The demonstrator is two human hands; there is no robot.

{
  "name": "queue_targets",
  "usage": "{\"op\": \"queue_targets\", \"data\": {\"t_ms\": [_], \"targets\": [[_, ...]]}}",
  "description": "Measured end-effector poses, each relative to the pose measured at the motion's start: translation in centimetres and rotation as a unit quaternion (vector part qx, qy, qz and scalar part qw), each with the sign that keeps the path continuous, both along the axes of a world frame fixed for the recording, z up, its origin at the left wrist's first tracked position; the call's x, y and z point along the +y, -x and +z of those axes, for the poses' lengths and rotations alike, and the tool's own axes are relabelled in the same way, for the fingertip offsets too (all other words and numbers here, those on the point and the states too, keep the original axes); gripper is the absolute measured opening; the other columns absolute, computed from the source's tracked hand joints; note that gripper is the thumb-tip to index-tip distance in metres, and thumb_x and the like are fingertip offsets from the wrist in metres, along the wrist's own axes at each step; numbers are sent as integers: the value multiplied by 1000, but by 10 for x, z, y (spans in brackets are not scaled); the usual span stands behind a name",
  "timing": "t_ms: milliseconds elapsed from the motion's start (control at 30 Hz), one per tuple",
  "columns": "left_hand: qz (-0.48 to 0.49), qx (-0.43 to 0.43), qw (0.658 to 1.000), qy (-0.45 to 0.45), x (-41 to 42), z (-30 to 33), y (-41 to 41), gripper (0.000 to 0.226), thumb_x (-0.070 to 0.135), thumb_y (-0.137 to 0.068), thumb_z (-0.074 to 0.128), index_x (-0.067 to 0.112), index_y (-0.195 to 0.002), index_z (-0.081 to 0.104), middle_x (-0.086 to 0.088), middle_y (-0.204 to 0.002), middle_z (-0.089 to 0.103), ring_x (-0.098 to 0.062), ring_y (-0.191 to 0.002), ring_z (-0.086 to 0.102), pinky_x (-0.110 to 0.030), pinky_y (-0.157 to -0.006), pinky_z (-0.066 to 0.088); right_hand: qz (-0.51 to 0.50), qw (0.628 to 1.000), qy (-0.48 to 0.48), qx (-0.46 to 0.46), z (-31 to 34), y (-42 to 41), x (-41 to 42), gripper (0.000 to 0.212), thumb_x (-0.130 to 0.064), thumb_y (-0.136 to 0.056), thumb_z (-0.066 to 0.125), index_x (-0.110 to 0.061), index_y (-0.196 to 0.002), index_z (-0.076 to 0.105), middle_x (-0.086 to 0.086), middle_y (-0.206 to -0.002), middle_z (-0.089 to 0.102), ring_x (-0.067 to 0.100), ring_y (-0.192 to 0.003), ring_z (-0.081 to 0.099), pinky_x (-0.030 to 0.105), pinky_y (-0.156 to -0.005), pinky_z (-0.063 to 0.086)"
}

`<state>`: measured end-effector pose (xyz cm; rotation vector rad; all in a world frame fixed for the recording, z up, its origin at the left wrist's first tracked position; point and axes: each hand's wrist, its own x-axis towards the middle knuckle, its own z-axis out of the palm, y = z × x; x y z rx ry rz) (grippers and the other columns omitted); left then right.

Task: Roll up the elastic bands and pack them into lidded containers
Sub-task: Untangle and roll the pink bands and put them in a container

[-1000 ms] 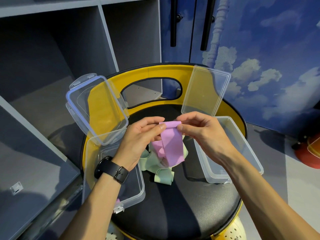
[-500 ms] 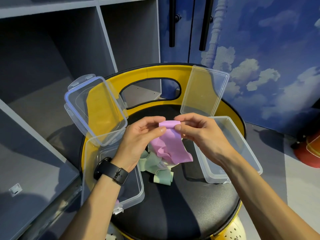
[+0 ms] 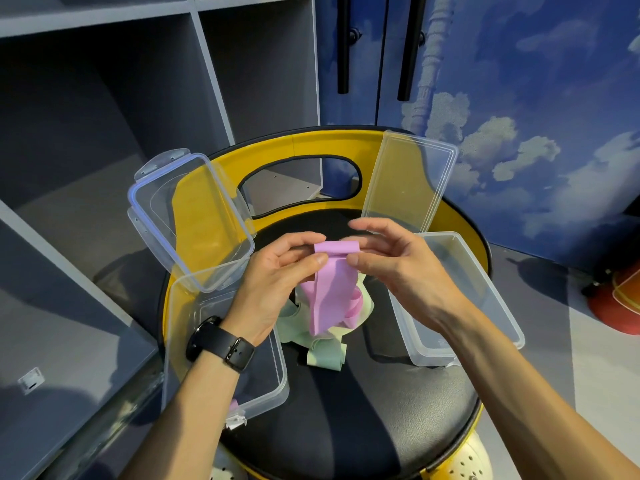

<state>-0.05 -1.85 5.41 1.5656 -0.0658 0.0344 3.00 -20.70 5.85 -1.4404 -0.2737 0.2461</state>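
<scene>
A person's two bare forearms reach in from the bottom edge over a round black stool seat (image 3: 346, 427) with a yellow backrest (image 3: 332, 147).

Above the middle of the seat, the left hand (image 3: 277, 282) and right hand (image 3: 398, 268) hold a purple elastic band (image 3: 332, 282) by its top end. That end is folded over into a short flat roll. The left thumb and forefinger pinch the roll's left side; the right thumb presses its right side, with the other right fingers (image 3: 374, 225) curved loosely behind it. How the hidden fingertips sit behind the band cannot be seen. The rest of the band hangs down toward the seat, ending in a loose crumple.

Under the hanging band, on the seat, lie pale green elastic bands (image 3: 325, 355) in a tangle, partly hidden by the hands and the purple band.

On the left of the seat sits a clear open container (image 3: 277, 393), mostly covered by the left forearm; something small and pink shows at its near corner, too hidden to identify. Its clear lid (image 3: 187, 220), with clip tabs, leans tilted behind it against the backrest. On the right of the seat sits a second clear open container (image 3: 485, 306), partly behind the right hand. A second clear lid (image 3: 408, 181) leans on the backrest behind it.

A black watch (image 3: 221, 344) circles the left wrist. Grey shelving (image 3: 104, 98) stands left of the stool, a sky-painted wall (image 3: 536, 116) behind it.
</scene>
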Motion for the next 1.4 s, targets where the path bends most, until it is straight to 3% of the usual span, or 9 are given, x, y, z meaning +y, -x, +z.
{"op": "queue_targets", "data": {"t_ms": [100,233,367,567,700,867,1000,1133,1400], "targets": [[11,-11,1000,4,1,-1,-1,27,4,-86,65,29,-96,71,-6,-106,72,-20,-104,67,-33,-88,53,4,999,26,30,-1,1,0,28,-13,-86,69,-12,-114,67,9,-101,74,18,-91,70,43,-89,56],[14,-24,1000,-3,-1,-2,-1,34,-4,-84,64,27,-94,73,-1,-106,72,-17,-105,66,-25,-85,52,-14,999,20,36,-1,3,0,16,-10,-88,68,-12,-104,70,10,-96,75,18,-86,69,47,-90,54],[-15,-3,1000,6,2,-1,0,39,-4,-84,65,30,-103,72,0,-111,71,-17,-108,65,-29,-89,52,-19,999,20,29,-1,2,0,15,-9,-87,68,-15,-101,70,7,-95,75,22,-91,68,46,-90,54],[-18,23,999,12,-1,-2,1,37,31,-81,67,34,-117,62,-3,-111,72,-20,-105,67,-36,-90,54,-29,1000,6,4,-2,1,2,20,0,-84,70,-19,-92,71,4,-87,73,18,-84,67,34,-80,52],[-12,19,1000,-8,-2,-4,0,28,18,-90,61,32,-113,64,-1,-107,73,-18,-102,68,-34,-88,55,-16,1000,7,-17,-4,2,3,26,8,-82,68,-17,-89,70,14,-101,73,19,-89,69,30,-80,54],[0,7,1000,-1,1,-6,-1,27,7,-90,61,28,-106,66,-1,-110,71,-18,-104,66,-35,-88,52,11,1000,-6,24,-4,1,2,39,6,-82,69,-15,-114,65,12,-108,72,18,-92,68,33,-85,56],[9,-7,1000,3,1,-7,-1,28,-2,-88,61,23,-99,68,0,-113,70,-18,-109,64,-34,-90,51,-3,998,20,55,-3,2,2,22,-11,-86,70,-11,-108,69,6,-97,75,18,-87,70,42,-87,58],[2,-4,1000,12,0,-6,0,34,-6,-86,60,23,-103,68,3,-115,69,-17,-112,63,-30,-89,50,-31,999,20,37,-3,3,3,16,-8,-86,70,-13,-100,72,6,-95,76,22,-92,70,44,-89,56],[17,35,999,9,0,-5,0,32,25,-81,67,24,-113,64,-3,-106,73,-21,-100,69,-43,-89,55,-44,999,7,7,-5,1,3,22,0,-83,70,-12,-101,71,8,-102,75,18,-94,71,24,-75,55]]}}
